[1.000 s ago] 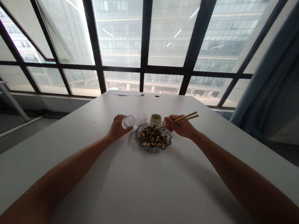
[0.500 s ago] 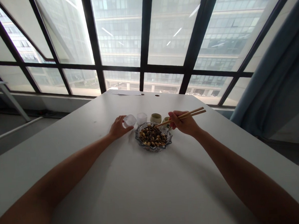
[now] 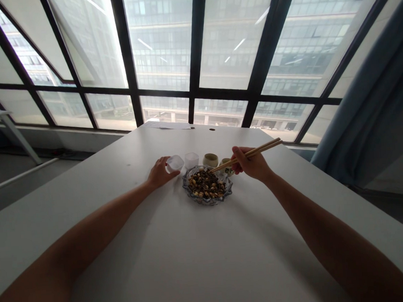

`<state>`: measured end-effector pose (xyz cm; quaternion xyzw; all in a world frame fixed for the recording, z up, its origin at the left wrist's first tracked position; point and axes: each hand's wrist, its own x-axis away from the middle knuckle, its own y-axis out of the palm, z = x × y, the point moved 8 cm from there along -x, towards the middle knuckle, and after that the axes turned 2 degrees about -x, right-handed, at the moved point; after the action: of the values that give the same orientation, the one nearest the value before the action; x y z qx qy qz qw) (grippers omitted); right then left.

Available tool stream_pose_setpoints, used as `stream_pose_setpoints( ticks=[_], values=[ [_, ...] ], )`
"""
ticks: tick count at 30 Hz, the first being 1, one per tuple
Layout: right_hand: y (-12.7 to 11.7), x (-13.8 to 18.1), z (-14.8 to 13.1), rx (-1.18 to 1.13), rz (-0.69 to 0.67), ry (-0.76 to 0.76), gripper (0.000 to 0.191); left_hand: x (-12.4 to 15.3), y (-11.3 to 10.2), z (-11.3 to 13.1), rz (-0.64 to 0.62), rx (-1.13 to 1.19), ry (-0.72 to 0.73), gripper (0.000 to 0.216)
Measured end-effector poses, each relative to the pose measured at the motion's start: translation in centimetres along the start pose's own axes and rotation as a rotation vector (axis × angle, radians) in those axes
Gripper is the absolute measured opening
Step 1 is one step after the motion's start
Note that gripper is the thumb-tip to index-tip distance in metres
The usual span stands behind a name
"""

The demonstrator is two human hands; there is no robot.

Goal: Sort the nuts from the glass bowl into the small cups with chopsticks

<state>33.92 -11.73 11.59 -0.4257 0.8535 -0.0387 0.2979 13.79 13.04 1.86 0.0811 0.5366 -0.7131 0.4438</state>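
White table [image 3: 173, 248], tall windows [image 3: 162, 44] behind. Right hand [image 3: 253, 164], closed round chopsticks [image 3: 252, 152], has shifted rightward, uncovering more of a lettered cup [image 3: 228, 170]; tips now at the far side of the seeds [image 3: 205, 185] in the bowl [image 3: 207, 201], catch unclear. Left hand [image 3: 158, 174], half-curled, holds a clear cup [image 3: 175, 164] beside it.

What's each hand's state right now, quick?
Left hand: holding the leftmost clear cup, thumb and fingers around it.
Right hand: closed on the chopsticks, tips over the glass bowl.
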Motion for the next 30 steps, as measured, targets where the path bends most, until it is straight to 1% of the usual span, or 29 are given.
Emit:
stream_pose_setpoints(
  ticks=[4,9,14,22,27,30],
  values=[
    [0.0,0.0,0.0,0.002,-0.014,0.014,0.064,-0.1,0.1,-0.3,0.003,0.006,-0.01,0.069],
    [0.5,0.1,0.4,0.042,-0.087,0.074,0.065,-0.2,0.3,-0.9,-0.005,0.021,-0.048,0.069],
    [0.4,0.1,0.6,0.033,-0.075,0.108,0.069,-0.1,0.4,-1.1,-0.02,0.039,-0.086,0.067],
    [0.6,0.1,0.7,0.057,-0.09,0.067,0.067,-0.1,0.4,-1.1,-0.036,0.05,-0.103,0.068],
    [1.0,0.3,0.7,0.07,-0.126,0.075,0.066,0.0,0.3,-0.8,-0.046,0.043,-0.118,0.066],
    [0.8,0.2,0.6,0.067,-0.12,0.056,0.065,0.1,0.3,-0.8,-0.058,0.038,-0.134,0.071]
  ],
)
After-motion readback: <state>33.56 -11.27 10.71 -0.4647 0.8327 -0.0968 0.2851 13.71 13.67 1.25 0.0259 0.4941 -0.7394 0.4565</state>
